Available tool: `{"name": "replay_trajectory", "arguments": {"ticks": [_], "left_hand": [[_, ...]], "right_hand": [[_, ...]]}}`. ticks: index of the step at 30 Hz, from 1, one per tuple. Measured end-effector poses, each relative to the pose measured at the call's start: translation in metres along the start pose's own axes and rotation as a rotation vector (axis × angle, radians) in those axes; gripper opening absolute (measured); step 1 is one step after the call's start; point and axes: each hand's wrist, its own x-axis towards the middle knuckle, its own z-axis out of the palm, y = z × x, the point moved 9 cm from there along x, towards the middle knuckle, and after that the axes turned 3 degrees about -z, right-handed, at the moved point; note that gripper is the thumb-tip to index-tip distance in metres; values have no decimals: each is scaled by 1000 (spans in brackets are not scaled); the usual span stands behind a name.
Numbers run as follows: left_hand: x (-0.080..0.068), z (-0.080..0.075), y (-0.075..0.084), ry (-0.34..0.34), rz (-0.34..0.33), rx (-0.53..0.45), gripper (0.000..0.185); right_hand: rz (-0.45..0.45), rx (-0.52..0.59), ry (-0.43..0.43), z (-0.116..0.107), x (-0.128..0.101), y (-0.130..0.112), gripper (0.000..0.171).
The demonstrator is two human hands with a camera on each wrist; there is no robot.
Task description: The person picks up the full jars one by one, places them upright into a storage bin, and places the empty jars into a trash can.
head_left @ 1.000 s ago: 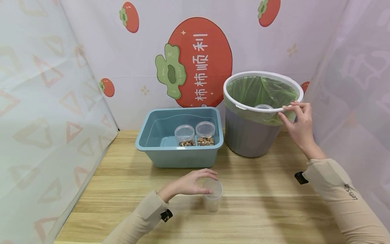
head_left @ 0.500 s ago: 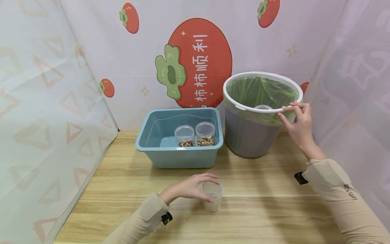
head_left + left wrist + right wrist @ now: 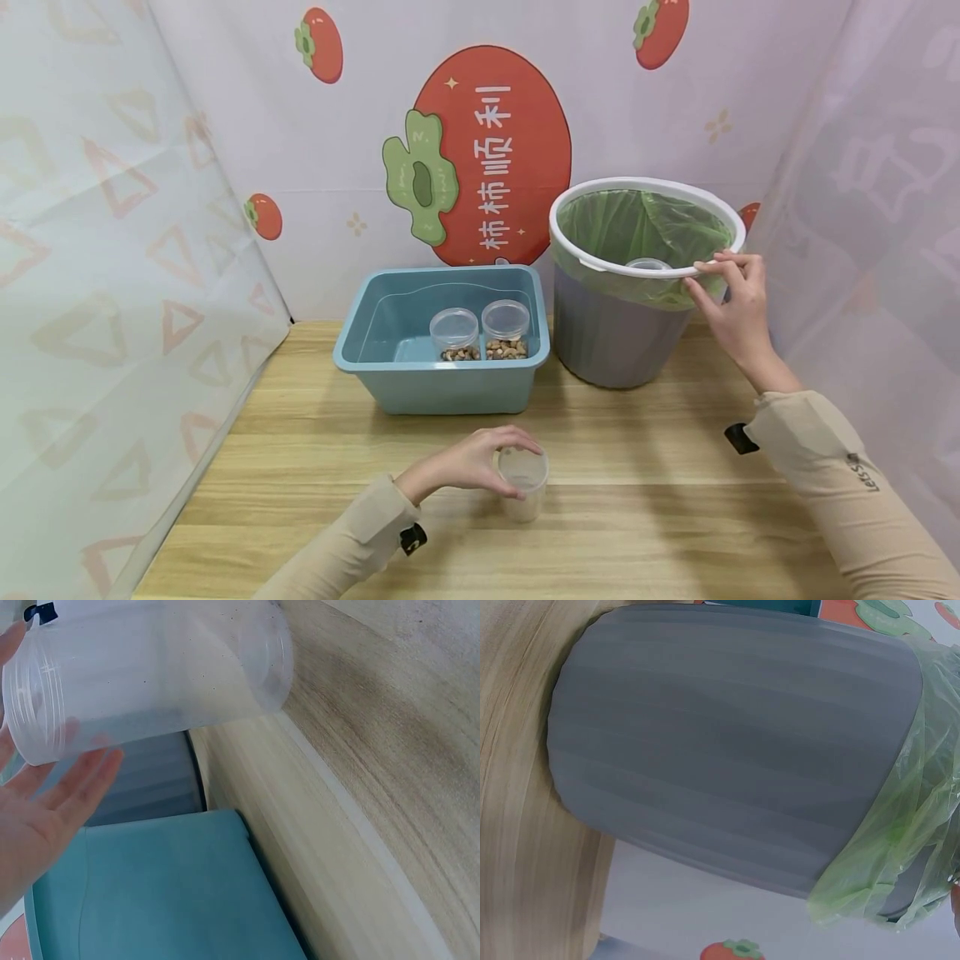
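My left hand (image 3: 480, 460) has its thumb and fingers around the rim of a clear plastic jar (image 3: 527, 500). The jar stands upright on the wooden table, without a lid. In the left wrist view the jar (image 3: 165, 667) shows its threaded neck, and small dark specks on its wall; fingers (image 3: 86, 780) lie by the neck. My right hand (image 3: 738, 304) pinches the white rim of a grey trash bin (image 3: 622, 333), thumb below and fingers above. A green bag (image 3: 637, 221) lines the bin, and a clear round rim (image 3: 648, 263) shows inside it.
A blue plastic basin (image 3: 438, 387) stands behind the left hand, left of the bin. Two clear jars (image 3: 454, 329) with nuts sit in it. White printed curtains (image 3: 337, 150) close off the back and sides of the wooden table (image 3: 300, 467).
My left hand has come down slightly and its thumb and fingers have settled around the jar's rim. The jar stays in place. My right hand keeps its hold on the bin's rim.
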Motion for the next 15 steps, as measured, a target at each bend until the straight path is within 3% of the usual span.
{"name": "replay_trajectory", "arguments": {"ticks": [8,15], "left_hand": [[3,-6,-1,67,5,32,51],[4,-26,7,135,9,32,49]], "right_hand": [[-6,-1,6,1,0,0,28],[-18,-12,-10,0,0,-1,26]]}}
